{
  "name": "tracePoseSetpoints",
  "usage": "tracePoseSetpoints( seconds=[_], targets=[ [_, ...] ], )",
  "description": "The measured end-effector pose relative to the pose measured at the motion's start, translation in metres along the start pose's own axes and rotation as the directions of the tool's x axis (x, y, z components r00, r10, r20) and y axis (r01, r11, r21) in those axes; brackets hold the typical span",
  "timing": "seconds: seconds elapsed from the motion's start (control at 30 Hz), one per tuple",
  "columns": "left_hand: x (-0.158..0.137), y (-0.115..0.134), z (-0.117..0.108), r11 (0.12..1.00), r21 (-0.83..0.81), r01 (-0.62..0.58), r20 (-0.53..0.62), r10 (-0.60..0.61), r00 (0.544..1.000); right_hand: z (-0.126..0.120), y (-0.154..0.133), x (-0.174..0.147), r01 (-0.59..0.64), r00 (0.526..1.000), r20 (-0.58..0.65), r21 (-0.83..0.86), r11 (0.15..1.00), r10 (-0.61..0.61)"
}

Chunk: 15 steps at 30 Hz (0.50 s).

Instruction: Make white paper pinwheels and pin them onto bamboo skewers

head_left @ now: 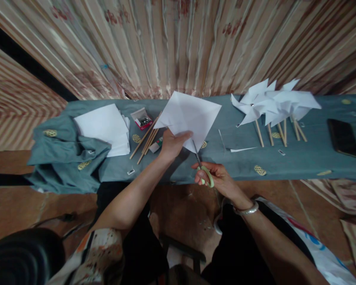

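My left hand [172, 145] grips a square sheet of white paper [192, 111] by its near side, thumb on top. The sheet is raised over the cloth-covered table, one corner pointing toward me. In my right hand [218, 176] is a pair of scissors [207, 177] with pale green handles, fingers through the loops. Its blades meet the sheet's near corner, just right of my left thumb. Whether the blades are parted there is hard to make out.
White paper pinwheels [273, 103] on wooden sticks lie at the right, near a dark phone [343, 137]. Paper strips [240, 149] rest closer in. Leftward are loose sticks [145, 144], a small open box [141, 118] of metal pieces and a paper stack [102, 128]. A curtain [166, 47] hangs behind.
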State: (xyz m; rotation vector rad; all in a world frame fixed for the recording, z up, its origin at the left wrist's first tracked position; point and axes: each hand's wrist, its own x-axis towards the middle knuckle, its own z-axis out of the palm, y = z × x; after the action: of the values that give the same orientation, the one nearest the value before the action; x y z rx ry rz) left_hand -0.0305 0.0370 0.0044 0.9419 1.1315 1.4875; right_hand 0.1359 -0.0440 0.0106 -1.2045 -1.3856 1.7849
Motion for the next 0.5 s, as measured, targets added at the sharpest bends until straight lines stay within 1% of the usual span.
tracePoseSetpoints(
  seconds=[0.27, 0.5],
  targets=[
    [0.0015, -0.0004, 0.0002, 1.000, 0.013, -0.019, -0.019, 0.019, 1.000, 0.0024, 0.0006, 0.0012, -0.018, 0.999, -0.026, 0.048, 0.999, 0.019],
    [0.0016, 0.0005, 0.0002, 1.000, 0.026, 0.003, -0.013, -0.002, 1.000, 0.0031, 0.0002, 0.0020, -0.042, 0.998, -0.045, 0.060, 0.997, 0.045]
  ],
)
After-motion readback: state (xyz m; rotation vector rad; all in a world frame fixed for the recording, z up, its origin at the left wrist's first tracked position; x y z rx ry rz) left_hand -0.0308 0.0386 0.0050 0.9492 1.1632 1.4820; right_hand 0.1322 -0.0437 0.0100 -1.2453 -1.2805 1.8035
